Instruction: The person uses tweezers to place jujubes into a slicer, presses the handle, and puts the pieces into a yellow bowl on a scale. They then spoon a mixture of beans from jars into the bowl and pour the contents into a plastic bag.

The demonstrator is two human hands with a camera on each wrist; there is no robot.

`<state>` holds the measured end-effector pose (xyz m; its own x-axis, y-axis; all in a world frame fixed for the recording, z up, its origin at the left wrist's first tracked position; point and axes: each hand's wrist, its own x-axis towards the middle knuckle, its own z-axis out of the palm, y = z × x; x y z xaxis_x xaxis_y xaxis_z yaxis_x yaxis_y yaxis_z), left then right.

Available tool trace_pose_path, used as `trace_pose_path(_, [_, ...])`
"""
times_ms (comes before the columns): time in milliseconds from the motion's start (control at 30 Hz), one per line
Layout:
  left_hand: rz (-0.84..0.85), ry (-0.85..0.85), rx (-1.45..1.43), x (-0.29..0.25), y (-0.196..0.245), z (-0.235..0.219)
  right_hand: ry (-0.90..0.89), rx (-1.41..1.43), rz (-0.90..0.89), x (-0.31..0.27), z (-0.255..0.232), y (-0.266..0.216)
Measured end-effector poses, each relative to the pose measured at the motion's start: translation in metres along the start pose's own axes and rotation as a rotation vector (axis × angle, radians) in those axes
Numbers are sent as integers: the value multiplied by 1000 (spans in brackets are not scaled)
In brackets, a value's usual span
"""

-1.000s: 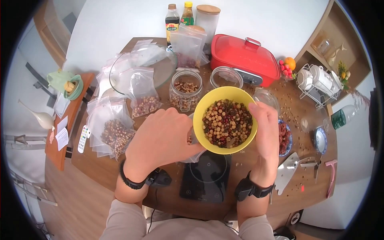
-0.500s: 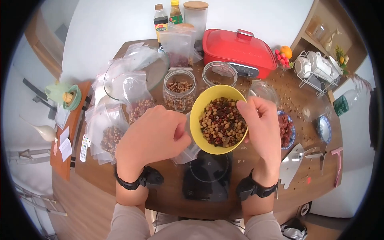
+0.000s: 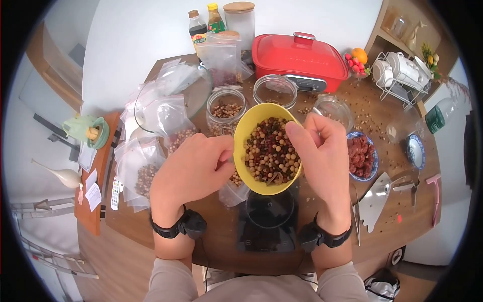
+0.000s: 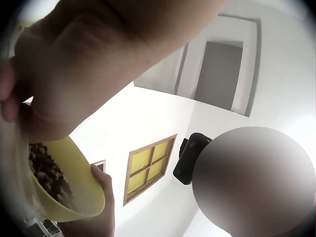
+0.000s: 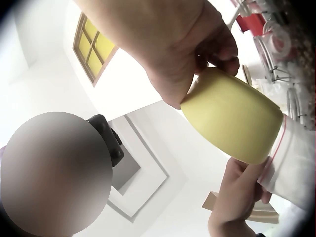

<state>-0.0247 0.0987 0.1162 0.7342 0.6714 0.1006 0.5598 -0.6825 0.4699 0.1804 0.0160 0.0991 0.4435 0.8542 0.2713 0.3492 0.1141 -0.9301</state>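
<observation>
My right hand [image 3: 322, 161] grips the rim of a yellow bowl [image 3: 241, 133], thumb inside and fingers outside. Mixed beans and dried bits [image 3: 269, 153] fill much of the bowl, which tilts toward the left. Beside its left edge, my left hand [image 3: 188, 173] has curled fingers, with a clear plastic bag [image 3: 232, 195] hanging beneath them. The right wrist view shows the left hand [image 5: 237, 197] pinching the edge of this bag [image 5: 291, 163], its pink zip line against the bowl's rim [image 5: 279, 121]. Some beans show between the left hand and the bowl; the bag's mouth is largely hidden.
Behind the hands stand a jar of beans [image 3: 225, 108], an open glass jar [image 3: 275, 90] and a red cooker [image 3: 299, 58]. Filled bags [image 3: 146, 173] lie left. A black hotplate [image 3: 266, 229] is below; a meat bowl [image 3: 375, 161] and metal cleaver [image 3: 375, 201] are right.
The bowl has shifted left and tipped further toward the left hand. The left thumb, stretched out below the bowl earlier, has drawn in toward the curled fingers.
</observation>
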Motion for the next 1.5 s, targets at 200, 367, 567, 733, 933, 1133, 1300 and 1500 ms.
trace_pose_path(200, [23,9,-71,0,1,-1,28,-15,-24,-2,1,-4])
trace_pose_path(367, [-16,47,-235,4,1,6,88,-65,-65,-3,-2,-8])
trace_pose_path(567, [-129,-2,-353,9,5,8,125,-130,-152,-2,3,-6])
trace_pose_path(733, [-159,-45,-384,8,5,6,136,-147,-167,-5,6,-8])
trace_pose_path(933, [-169,-35,-358,8,6,4,140,-197,-245,-8,9,-10])
trace_pose_path(1133, [-135,-14,-302,6,5,2,152,-210,-225,-8,11,-11])
trace_pose_path(1300, [-119,-1,-258,4,2,3,158,-237,-320,-9,12,-11])
trace_pose_path(1500, [-97,41,-223,3,1,4,153,-213,-358,-12,16,-10])
